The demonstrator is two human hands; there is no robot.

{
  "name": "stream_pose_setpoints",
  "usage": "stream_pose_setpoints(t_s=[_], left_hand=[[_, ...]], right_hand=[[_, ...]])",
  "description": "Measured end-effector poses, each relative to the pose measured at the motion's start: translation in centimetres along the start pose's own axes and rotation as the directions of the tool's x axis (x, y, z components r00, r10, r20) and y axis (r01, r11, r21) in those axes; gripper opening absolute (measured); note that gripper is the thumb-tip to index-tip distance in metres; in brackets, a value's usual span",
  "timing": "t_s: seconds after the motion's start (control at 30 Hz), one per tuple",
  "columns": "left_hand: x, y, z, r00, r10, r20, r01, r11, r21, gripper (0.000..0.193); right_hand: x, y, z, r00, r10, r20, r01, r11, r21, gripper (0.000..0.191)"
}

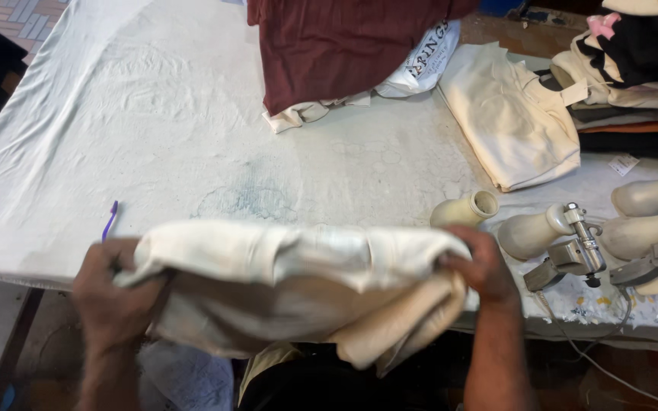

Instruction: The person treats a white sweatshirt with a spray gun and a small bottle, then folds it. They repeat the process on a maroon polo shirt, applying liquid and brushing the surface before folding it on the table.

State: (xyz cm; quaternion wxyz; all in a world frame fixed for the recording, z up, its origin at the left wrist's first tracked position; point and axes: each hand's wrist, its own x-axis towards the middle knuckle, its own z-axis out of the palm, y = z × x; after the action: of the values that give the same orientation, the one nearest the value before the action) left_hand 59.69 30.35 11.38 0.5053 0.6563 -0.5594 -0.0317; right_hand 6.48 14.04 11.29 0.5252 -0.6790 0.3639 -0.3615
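table (154, 114): white stained cloth cover | floor (9, 15): brick paving, top left | light: soft, even

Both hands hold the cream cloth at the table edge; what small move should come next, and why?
Probably lay the cream cloth forward onto the table cover: the left hand and right hand grip its ends, it sags over the edge, and bare cover lies ahead.

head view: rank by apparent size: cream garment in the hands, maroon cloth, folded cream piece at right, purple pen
1. Cream garment, held by the left hand and right hand; nearest the camera, so top rank over the next is unsure.
2. Maroon cloth, cut off by the frame's top.
3. Folded cream piece.
4. Purple pen.
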Motion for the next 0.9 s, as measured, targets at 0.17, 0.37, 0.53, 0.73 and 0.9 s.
stream_pose_setpoints(t_s=[0.17,0.37,0.53,0.73,0.9], left_hand=[[10.3,-4.3,15.2,0.986,0.155,0.060,-0.164,0.965,0.204,0.057],[5.0,-13.8,14.8,0.924,-0.192,0.330,-0.036,0.816,0.577,0.046],[-2.7,-15.8,10.0,0.876,-0.425,0.228,0.189,0.737,0.649,0.045],[-1.7,-16.0,10.9,0.689,-0.657,0.308,0.295,0.641,0.709,0.060],[-1.6,-18.7,12.1,0.709,-0.678,0.193,0.406,0.616,0.675,0.049]], right_hand=[[11.3,4.0,4.9,0.827,-0.295,-0.478,-0.211,0.627,-0.750,0.048],[3.6,11.3,12.4,0.899,-0.017,-0.438,-0.390,0.425,-0.817,0.059],[-1.8,14.6,14.1,0.868,-0.097,-0.487,-0.431,0.340,-0.836,0.057],[-0.4,15.0,15.2,0.748,-0.119,-0.654,-0.562,0.411,-0.718,0.047],[0.0,14.9,15.4,0.746,-0.118,-0.655,-0.572,0.389,-0.722,0.046]])
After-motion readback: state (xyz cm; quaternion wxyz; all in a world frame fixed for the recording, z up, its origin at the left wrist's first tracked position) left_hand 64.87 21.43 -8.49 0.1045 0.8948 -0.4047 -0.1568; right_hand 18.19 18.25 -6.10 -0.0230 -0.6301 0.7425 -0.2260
